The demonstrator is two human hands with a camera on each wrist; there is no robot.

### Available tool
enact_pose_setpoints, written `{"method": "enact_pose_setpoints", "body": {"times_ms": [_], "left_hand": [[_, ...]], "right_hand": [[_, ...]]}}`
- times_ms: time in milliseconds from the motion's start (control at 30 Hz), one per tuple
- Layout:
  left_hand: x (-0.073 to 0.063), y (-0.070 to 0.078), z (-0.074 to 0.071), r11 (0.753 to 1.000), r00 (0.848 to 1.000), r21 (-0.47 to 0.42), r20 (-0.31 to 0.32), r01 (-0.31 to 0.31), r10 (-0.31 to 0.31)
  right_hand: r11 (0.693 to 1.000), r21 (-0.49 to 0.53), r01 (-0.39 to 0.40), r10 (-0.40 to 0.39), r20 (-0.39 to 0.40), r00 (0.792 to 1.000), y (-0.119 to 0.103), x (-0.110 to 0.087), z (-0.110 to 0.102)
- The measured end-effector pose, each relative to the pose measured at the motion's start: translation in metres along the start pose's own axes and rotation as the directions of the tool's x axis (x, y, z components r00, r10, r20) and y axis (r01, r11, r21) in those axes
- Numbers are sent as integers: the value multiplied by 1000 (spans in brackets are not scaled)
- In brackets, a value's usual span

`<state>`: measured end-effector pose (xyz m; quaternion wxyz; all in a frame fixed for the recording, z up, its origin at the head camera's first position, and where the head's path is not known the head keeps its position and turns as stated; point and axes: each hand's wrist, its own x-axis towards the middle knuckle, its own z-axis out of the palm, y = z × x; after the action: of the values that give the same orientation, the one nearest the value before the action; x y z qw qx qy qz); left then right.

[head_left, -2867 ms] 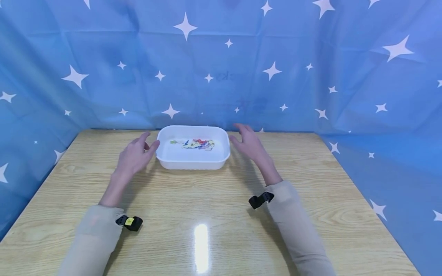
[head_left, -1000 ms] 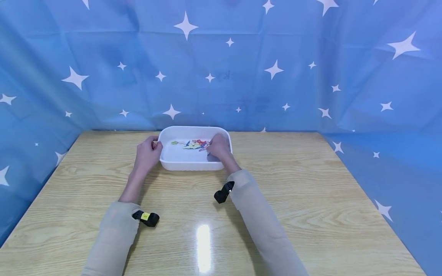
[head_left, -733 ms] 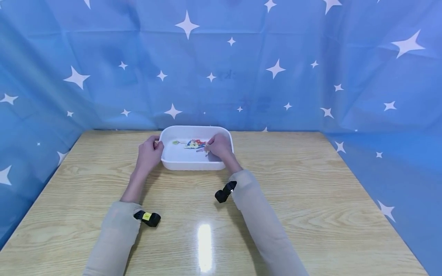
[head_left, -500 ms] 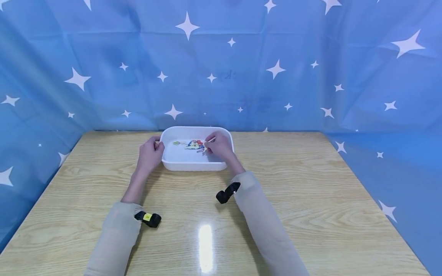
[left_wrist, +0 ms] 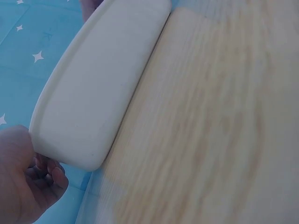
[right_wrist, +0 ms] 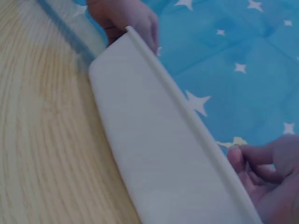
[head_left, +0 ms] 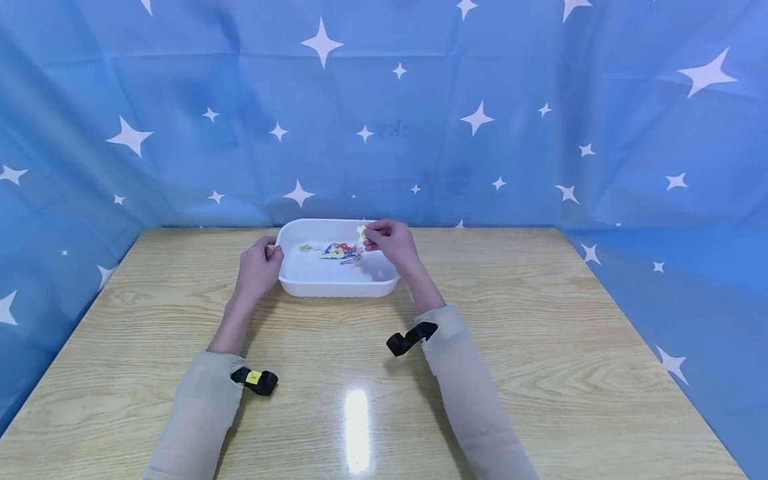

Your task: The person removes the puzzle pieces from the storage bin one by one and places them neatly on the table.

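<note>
Well, the white tray (head_left: 336,289) holds small colourful pieces (head_left: 339,251) near its middle.

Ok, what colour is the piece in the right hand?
The piece looks pale yellow, clearest in the right wrist view.

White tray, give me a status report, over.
Left grip holding left end of white tray. Right grip pinching pale yellow piece over the tray. Colorful pieces lying inside. No obstruction visible above.

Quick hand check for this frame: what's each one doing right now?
Left hand: closed, gripping the left end of the white tray.
Right hand: closed, pinching a small pale-yellow piece above the tray.
</note>
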<state>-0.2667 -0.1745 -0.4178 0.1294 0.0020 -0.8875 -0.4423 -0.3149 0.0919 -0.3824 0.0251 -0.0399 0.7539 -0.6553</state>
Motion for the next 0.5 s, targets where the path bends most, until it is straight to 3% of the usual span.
{"method": "enact_pose_setpoints", "body": {"times_ms": [500], "left_hand": [[0,-1,-1,1000,1000,-15,7,2,-2]], "right_hand": [[996,89,32,-26,-68,997,-7,-10,-47]]}}
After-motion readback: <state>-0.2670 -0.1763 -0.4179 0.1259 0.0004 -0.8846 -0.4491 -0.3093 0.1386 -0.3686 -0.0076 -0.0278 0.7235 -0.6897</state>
